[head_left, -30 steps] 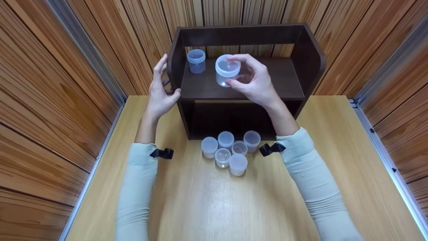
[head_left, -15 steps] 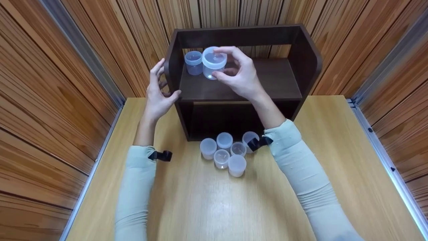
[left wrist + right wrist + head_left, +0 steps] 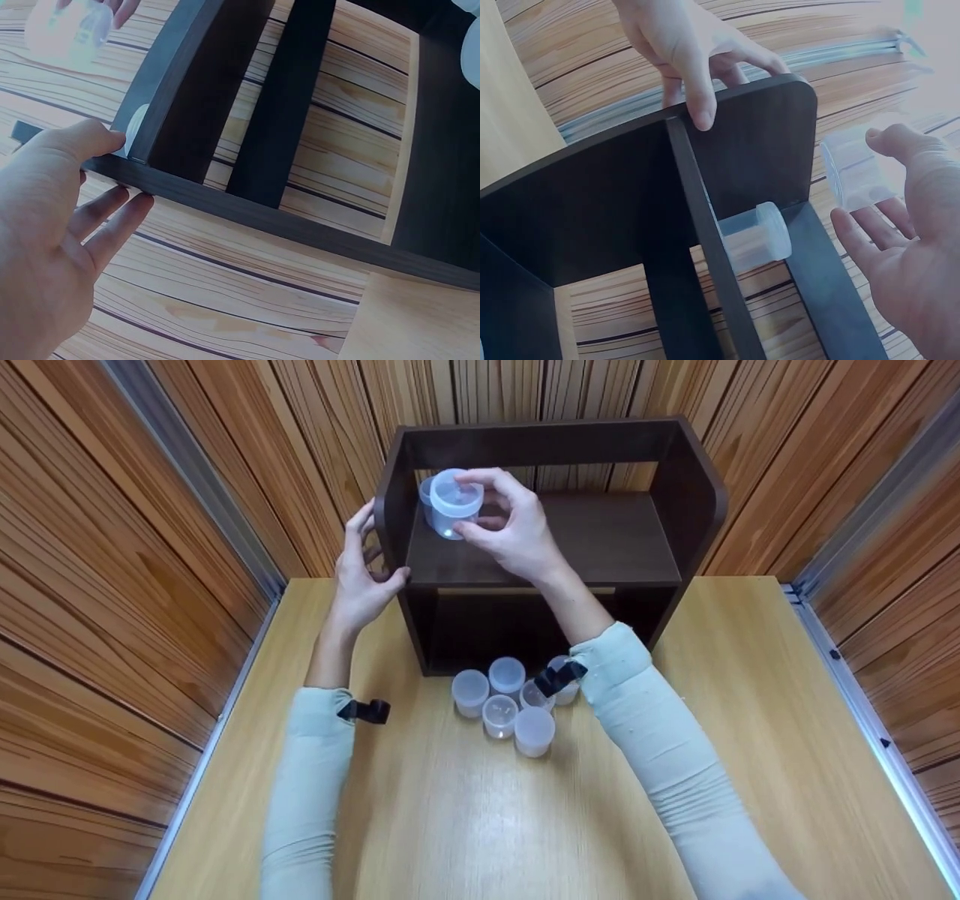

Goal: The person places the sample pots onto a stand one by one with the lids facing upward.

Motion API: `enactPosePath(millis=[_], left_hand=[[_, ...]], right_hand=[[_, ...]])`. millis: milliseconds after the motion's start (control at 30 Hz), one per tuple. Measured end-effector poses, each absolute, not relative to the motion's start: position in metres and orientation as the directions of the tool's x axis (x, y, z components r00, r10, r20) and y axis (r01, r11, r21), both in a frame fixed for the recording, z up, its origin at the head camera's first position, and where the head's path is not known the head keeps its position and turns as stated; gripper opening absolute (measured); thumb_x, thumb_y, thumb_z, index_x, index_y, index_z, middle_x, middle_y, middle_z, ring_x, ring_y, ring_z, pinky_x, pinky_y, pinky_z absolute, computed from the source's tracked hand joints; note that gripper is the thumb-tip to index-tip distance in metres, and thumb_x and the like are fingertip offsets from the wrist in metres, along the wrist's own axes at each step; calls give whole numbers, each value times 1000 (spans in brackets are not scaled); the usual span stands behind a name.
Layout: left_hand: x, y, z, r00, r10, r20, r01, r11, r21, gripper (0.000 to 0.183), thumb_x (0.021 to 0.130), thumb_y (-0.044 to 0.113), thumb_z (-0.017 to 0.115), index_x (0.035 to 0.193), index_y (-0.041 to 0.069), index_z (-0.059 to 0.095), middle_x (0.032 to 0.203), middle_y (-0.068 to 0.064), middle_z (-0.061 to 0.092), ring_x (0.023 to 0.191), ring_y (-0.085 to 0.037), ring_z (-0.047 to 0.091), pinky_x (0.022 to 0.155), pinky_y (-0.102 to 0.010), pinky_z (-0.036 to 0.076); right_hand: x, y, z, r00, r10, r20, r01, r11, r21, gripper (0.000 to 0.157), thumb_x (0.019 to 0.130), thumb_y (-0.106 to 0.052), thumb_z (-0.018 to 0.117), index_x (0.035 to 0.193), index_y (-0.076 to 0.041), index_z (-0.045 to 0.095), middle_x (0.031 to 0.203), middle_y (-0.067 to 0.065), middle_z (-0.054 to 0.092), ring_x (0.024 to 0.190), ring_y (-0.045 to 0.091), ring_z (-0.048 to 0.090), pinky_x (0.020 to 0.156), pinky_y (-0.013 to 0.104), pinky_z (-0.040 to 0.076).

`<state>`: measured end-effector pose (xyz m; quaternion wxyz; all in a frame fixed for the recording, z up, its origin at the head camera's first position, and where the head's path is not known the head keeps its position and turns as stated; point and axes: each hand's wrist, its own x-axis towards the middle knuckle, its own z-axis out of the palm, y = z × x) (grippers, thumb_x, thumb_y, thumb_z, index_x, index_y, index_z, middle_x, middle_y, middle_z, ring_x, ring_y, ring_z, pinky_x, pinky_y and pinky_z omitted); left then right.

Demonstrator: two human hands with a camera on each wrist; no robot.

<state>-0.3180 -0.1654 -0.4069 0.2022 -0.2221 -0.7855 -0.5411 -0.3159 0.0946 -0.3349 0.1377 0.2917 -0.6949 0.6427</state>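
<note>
My right hand (image 3: 517, 526) holds a clear plastic jar (image 3: 454, 506) with a lid, thumb and fingers on opposite sides of it. The jar is above the upper board at the left end of a dark brown shelf unit (image 3: 592, 536). Behind it in the head view, mostly hidden, a second jar (image 3: 754, 238) stands on that board, and the right wrist view shows the two apart. My left hand (image 3: 361, 581) grips the unit's left side panel (image 3: 225, 196), thumb on the inner side and fingers outside.
Several similar translucent jars (image 3: 499, 715) stand grouped on the wooden table (image 3: 450, 825), in front of the unit's lower compartment. Wood-patterned walls (image 3: 105, 585) enclose the table at the back and sides. My right wrist camera (image 3: 559, 678) overlaps some jars.
My right hand has carried its jar leftward over the upper board, until it overlaps the standing jar in the head view. My left hand stays at the side panel.
</note>
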Motion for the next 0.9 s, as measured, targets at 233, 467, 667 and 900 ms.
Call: enactPosePath(millis=[233,467,667,900], left_hand=[[-319,-165,-410,-804,130,581,585,355,730,96,95,-2,84,173,7,29,177,-16,44,164,-34,45,131,-62,47],[-320,-166,-414,-802,135,582,587,360,725,96,97,0,84,174,8,28,177,-16,43,165,-35,44,132,-63,45],[-320,-166,-415,-811,139,569,578,352,737,93,98,1,83,173,7,29,175,-17,46,163,-34,46,132,-63,46],[-319,-167,-416,-844,138,517,532,327,781,91,99,2,82,173,8,30,174,-17,48,165,-35,45,133,-60,45]], right_hand=[[-322,85,-345,-809,-234,539,-557,11,-830,52,93,9,84,142,9,67,140,21,70,121,26,77,103,36,68],[-330,78,-361,-814,-252,524,-547,26,-837,51,95,9,82,143,9,66,144,25,69,128,36,77,109,42,66],[-334,75,-371,-826,-261,500,-531,62,-845,51,96,8,82,144,6,67,146,24,68,132,40,76,111,45,65],[-336,74,-380,-850,-269,454,-493,99,-864,50,98,6,81,146,1,68,149,22,68,134,39,75,114,47,64]])
